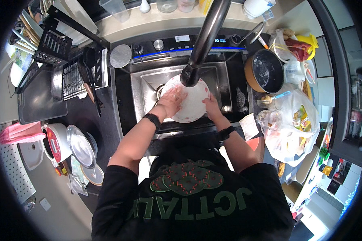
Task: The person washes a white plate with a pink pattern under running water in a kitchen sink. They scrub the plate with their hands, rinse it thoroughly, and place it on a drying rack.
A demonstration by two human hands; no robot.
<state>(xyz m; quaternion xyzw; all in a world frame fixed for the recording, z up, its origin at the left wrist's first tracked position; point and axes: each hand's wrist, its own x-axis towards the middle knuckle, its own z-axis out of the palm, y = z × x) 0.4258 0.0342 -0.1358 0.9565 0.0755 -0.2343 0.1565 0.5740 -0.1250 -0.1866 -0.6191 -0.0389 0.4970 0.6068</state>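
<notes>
A round white plate [193, 104] with small pink marks around its rim is held over the stainless steel sink [144, 105]. My right hand [212, 107] grips the plate's right edge, thumb on the upper face. Spread over the left part of the plate, my left hand [172, 101] touches its face; water blurs the fingers. The dark faucet [191, 75] comes down over the plate's upper part and hides some of it. Left of the plate, the sink's drain [160, 90] is partly covered.
Right of the sink stand a brown pot [264, 70], a glass jar [268, 119] and a plastic bag [292, 129]. Leftward are a dish rack [78, 78], a black tray [40, 96] and a rice cooker [56, 143]. A control panel [172, 43] runs along the sink's back.
</notes>
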